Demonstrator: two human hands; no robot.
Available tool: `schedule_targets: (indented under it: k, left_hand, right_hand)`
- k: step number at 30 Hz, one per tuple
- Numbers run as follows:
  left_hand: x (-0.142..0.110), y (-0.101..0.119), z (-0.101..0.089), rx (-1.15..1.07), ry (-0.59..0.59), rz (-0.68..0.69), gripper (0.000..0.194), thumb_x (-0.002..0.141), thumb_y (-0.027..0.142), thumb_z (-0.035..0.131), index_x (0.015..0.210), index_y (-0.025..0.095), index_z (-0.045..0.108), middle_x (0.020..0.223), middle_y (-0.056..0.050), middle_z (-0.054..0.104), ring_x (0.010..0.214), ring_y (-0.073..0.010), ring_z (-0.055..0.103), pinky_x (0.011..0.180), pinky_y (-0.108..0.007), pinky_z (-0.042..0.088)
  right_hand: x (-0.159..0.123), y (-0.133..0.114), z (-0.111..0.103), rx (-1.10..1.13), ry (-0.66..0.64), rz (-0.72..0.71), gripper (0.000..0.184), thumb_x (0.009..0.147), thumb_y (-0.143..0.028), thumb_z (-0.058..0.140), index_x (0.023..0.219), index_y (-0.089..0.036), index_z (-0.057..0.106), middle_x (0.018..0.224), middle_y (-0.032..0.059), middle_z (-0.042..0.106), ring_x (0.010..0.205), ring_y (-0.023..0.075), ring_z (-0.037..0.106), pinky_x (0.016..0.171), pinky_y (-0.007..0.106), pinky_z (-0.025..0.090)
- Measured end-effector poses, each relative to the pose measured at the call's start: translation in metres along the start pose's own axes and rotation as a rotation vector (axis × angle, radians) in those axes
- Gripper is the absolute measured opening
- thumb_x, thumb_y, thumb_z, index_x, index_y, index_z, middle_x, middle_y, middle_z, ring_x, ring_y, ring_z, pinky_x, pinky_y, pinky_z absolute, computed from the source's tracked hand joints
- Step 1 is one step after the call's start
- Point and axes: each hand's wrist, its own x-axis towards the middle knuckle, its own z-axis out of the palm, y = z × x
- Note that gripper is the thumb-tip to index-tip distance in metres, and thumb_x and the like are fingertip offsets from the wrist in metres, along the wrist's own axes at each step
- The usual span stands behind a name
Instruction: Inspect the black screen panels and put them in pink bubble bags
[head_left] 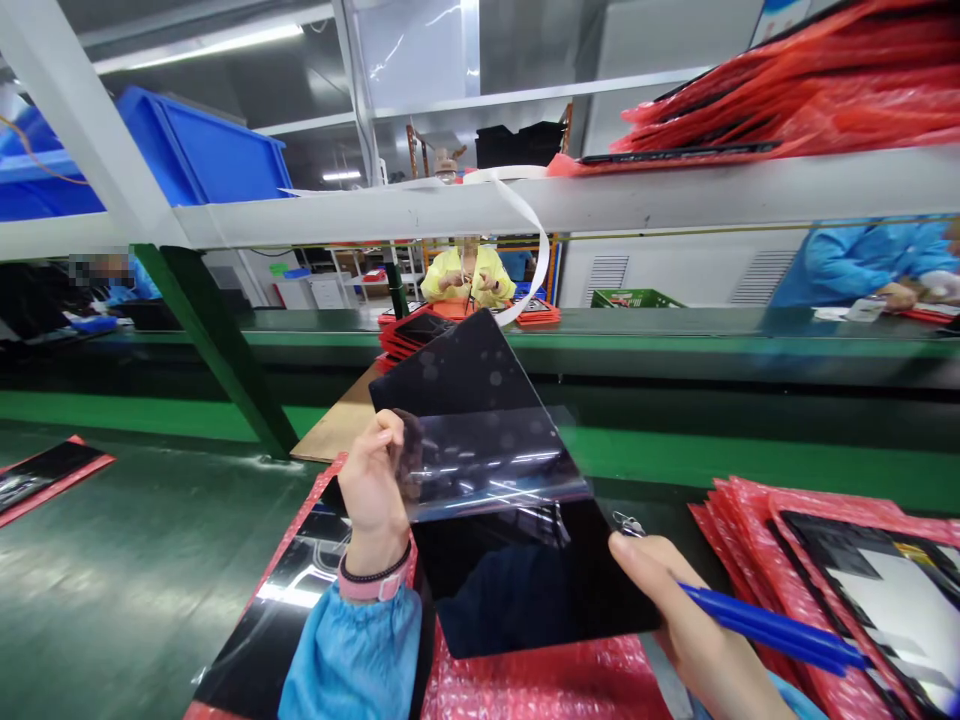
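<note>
A black glossy screen panel [517, 580] is held up tilted in front of me. My right hand [679, 595] grips its right edge, thumb on the front face. A blue-handled tool [780, 625] also rests in that hand, its metal end [628, 523] showing past the thumb. With fingers pinched, my left hand [373, 480] holds a clear film [487, 460] at its left edge. The film is partly lifted and curves across the panel's front. Pale round spots show on the panel's upper part. Below it lie red bubble wrap [555, 685] and another black panel [274, 620].
Right of me is a stack of red bubble-wrap sheets [739, 560] with a panel [885, 590] on top. A green post [217, 350] and white shelf [360, 222] stand ahead. Another wrapped panel [52, 475] lies left. Co-workers sit beyond, one in yellow [469, 275].
</note>
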Motion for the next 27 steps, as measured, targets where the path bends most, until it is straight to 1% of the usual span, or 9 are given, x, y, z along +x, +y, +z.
schedule_targets:
  k: [4, 8, 11, 15, 19, 22, 24, 25, 27]
  left_hand:
    - [-0.009, 0.000, -0.001, -0.068, -0.169, -0.131, 0.023, 0.067, 0.032, 0.047, 0.055, 0.016, 0.058, 0.062, -0.004, 0.054, 0.055, -0.0146, 0.047, 0.051, -0.026, 0.034]
    - [-0.017, -0.002, 0.002, -0.097, -0.293, -0.091, 0.030, 0.069, 0.034, 0.045, 0.059, 0.014, 0.065, 0.071, -0.010, 0.063, 0.072, -0.0216, 0.055, 0.065, -0.030, 0.041]
    - [-0.020, -0.002, 0.003, -0.063, -0.296, -0.050, 0.029, 0.069, 0.031, 0.045, 0.058, 0.015, 0.066, 0.075, -0.011, 0.067, 0.072, -0.0216, 0.057, 0.064, -0.030, 0.041]
    - [-0.020, -0.003, 0.000, -0.068, -0.280, -0.049, 0.024, 0.067, 0.028, 0.047, 0.056, 0.016, 0.065, 0.078, -0.011, 0.069, 0.077, -0.0238, 0.059, 0.069, -0.031, 0.040]
    - [-0.022, -0.002, 0.000, -0.074, -0.289, -0.062, 0.021, 0.064, 0.027, 0.049, 0.055, 0.016, 0.065, 0.080, -0.011, 0.071, 0.079, -0.0251, 0.061, 0.072, -0.033, 0.041]
    - [-0.024, -0.001, 0.005, -0.034, -0.302, -0.012, 0.021, 0.061, 0.025, 0.050, 0.054, 0.016, 0.067, 0.076, -0.010, 0.070, 0.072, -0.0233, 0.061, 0.066, -0.031, 0.043]
    - [-0.026, -0.003, 0.007, -0.007, -0.324, 0.027, 0.022, 0.062, 0.025, 0.050, 0.054, 0.016, 0.069, 0.070, -0.010, 0.069, 0.062, -0.0207, 0.059, 0.058, -0.030, 0.042]
    - [-0.027, -0.004, 0.007, 0.008, -0.334, 0.046, 0.022, 0.063, 0.025, 0.050, 0.055, 0.016, 0.070, 0.069, -0.009, 0.069, 0.057, -0.0194, 0.057, 0.054, -0.030, 0.040]
    - [-0.028, -0.008, 0.006, 0.056, -0.340, 0.089, 0.022, 0.065, 0.026, 0.052, 0.057, 0.017, 0.071, 0.066, -0.008, 0.068, 0.052, -0.0175, 0.055, 0.050, -0.029, 0.038]
  right_hand:
    - [0.006, -0.002, 0.001, -0.024, -0.038, -0.155, 0.042, 0.075, -0.060, 0.059, 0.088, -0.023, 0.075, 0.098, 0.0074, 0.072, 0.100, 0.0277, 0.064, 0.087, 0.036, 0.053]
    - [0.009, -0.017, 0.004, -0.062, -0.232, -0.341, 0.032, 0.085, -0.044, 0.056, 0.101, -0.022, 0.072, 0.101, 0.0054, 0.073, 0.094, 0.0249, 0.067, 0.083, 0.033, 0.055]
    - [0.011, -0.025, 0.005, -0.110, -0.303, -0.429, 0.031, 0.081, -0.035, 0.063, 0.107, -0.019, 0.069, 0.099, 0.0051, 0.074, 0.090, 0.0248, 0.069, 0.080, 0.031, 0.056]
    - [0.012, -0.023, 0.005, -0.170, -0.260, -0.465, 0.040, 0.076, -0.032, 0.068, 0.114, -0.020, 0.062, 0.099, 0.0038, 0.074, 0.094, 0.0248, 0.069, 0.079, 0.028, 0.058]
    - [0.009, -0.009, 0.009, -0.312, -0.078, -0.663, 0.064, 0.076, -0.033, 0.070, 0.134, -0.022, 0.043, 0.123, 0.0071, 0.064, 0.108, 0.0249, 0.063, 0.087, 0.029, 0.055]
    - [0.008, 0.003, 0.014, -0.378, 0.096, -0.821, 0.085, 0.081, -0.027, 0.067, 0.149, -0.024, 0.016, 0.148, 0.0121, 0.036, 0.126, 0.0278, 0.046, 0.099, 0.037, 0.047]
    - [0.011, 0.009, 0.018, -0.435, 0.163, -0.976, 0.091, 0.082, -0.017, 0.065, 0.150, -0.027, 0.007, 0.155, 0.0108, 0.018, 0.135, 0.0300, 0.030, 0.105, 0.045, 0.039]
    - [0.012, 0.010, 0.019, -0.473, 0.182, -1.070, 0.092, 0.081, -0.013, 0.065, 0.150, -0.028, 0.007, 0.155, 0.0096, 0.014, 0.137, 0.0312, 0.024, 0.107, 0.050, 0.035]
    - [0.016, 0.010, 0.020, -0.554, 0.196, -1.235, 0.091, 0.078, -0.012, 0.068, 0.149, -0.028, 0.013, 0.153, 0.0096, 0.021, 0.138, 0.0331, 0.018, 0.108, 0.061, 0.026]
